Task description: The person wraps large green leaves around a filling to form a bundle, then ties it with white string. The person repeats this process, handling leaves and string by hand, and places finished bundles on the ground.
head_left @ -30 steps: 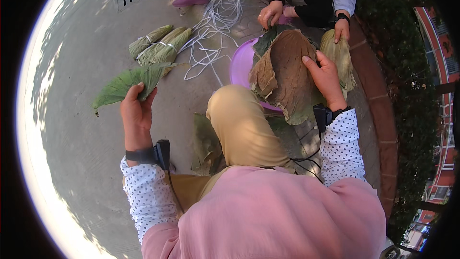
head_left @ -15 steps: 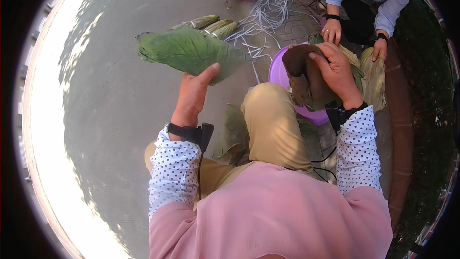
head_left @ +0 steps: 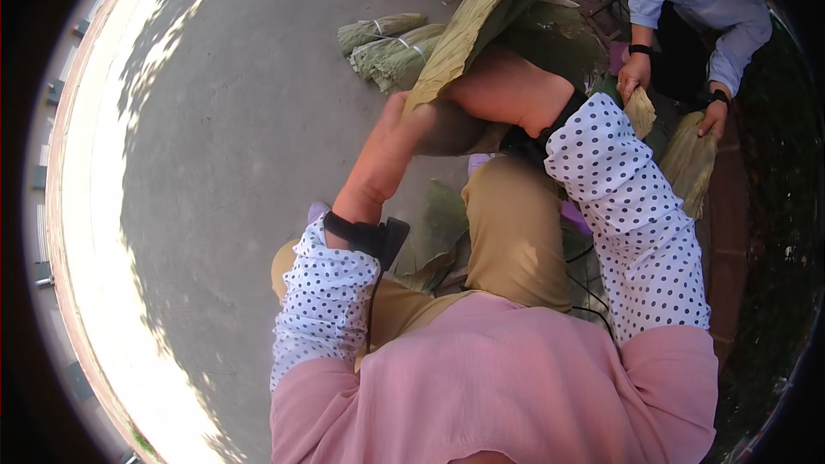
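Note:
In front of me, large folded dried leaves, apparently lotus leaves (head_left: 481, 21), stand up and fan out away from me. My left hand (head_left: 402, 125), blurred, is closed on them at their narrow lower end. My right hand (head_left: 503, 86) reaches in from the right against the same leaves, its fingers mostly hidden behind the yellowish front one. Under the two hands a dark brown leaf part (head_left: 454, 136) shows. Beyond my left hand, several tied leaf bundles (head_left: 400, 51) lie on the ground.
At the upper right a person in a light blue shirt (head_left: 696, 0) handles a pale dried leaf (head_left: 690, 163). Another leaf (head_left: 430, 228) lies by my knee (head_left: 511, 228). A purple basin (head_left: 574, 216) is mostly hidden behind my arm. Black cables (head_left: 589, 296) run beside my leg.
My right hand has swung left to meet my left hand, bringing the leaves together. The leaf in my left hand no longer lies out to the left. The white strings are now hidden.

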Action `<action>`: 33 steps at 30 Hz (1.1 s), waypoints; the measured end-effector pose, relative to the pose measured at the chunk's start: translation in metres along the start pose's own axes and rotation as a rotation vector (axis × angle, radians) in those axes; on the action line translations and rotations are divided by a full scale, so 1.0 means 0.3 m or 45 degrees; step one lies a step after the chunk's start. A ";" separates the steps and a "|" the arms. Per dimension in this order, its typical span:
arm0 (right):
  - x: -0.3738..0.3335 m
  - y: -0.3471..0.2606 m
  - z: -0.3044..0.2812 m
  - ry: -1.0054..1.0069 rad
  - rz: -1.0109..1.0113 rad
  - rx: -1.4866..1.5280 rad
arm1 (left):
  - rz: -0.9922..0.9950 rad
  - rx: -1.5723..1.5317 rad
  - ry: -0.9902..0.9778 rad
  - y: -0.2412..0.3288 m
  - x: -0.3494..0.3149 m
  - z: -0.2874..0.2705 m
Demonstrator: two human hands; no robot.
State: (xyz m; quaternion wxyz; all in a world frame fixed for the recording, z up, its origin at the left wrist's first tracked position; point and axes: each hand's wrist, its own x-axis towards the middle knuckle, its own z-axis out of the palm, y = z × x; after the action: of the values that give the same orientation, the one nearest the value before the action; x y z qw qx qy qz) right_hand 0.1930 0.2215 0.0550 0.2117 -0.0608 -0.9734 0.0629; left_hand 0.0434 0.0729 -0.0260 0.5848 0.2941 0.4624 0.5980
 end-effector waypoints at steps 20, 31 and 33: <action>-1.720 -0.479 0.122 -0.009 1.964 0.556 | -0.166 -0.744 0.626 -0.019 0.110 -0.400; -1.930 -0.363 0.404 -0.378 2.146 0.194 | -0.007 -0.778 0.997 0.156 -0.142 -0.624; -1.901 -0.326 0.404 -0.411 2.125 0.182 | -0.010 -0.800 1.051 0.141 -0.157 -0.620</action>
State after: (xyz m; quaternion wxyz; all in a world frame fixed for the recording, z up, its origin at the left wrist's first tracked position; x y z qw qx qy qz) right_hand 0.6482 0.0309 -0.2707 -0.0421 -0.7349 -0.6217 0.2676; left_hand -0.1340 -0.0071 -0.0535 0.4161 -0.1577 0.4540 0.7719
